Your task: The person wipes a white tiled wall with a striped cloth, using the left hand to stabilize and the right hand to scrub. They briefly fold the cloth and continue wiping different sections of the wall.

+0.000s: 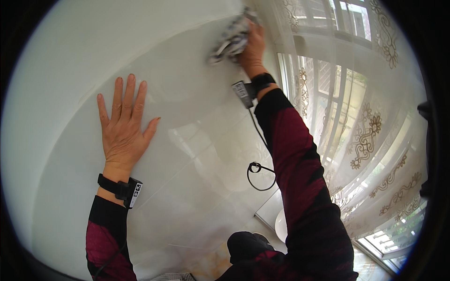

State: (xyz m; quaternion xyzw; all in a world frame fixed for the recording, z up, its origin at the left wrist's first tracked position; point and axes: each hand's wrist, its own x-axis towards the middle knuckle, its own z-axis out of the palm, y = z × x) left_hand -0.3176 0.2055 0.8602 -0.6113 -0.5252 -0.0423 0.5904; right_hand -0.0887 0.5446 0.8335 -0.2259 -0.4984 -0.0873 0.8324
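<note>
My left hand (125,121) lies flat with spread fingers on a glossy, pale tiled surface (182,175), near where it meets the white wall (88,42). It holds nothing. At the upper middle, close to the curtain, my right hand (254,45) grips a crumpled black-and-white patterned cloth (230,40) against the same surface. The cloth is blurred, and the right fingertips are partly hidden by it. Each wrist bears a black strap with a small box; a thin black cable (262,177) hangs looped from the right one.
Sheer white curtains (369,140) with brown floral embroidery hang along the right side in front of windows. Lower down, by my right sleeve, are a white round object (281,226), partly hidden, and a pale flat panel (269,209). Black-and-white mesh fabric (174,276) shows at the bottom edge.
</note>
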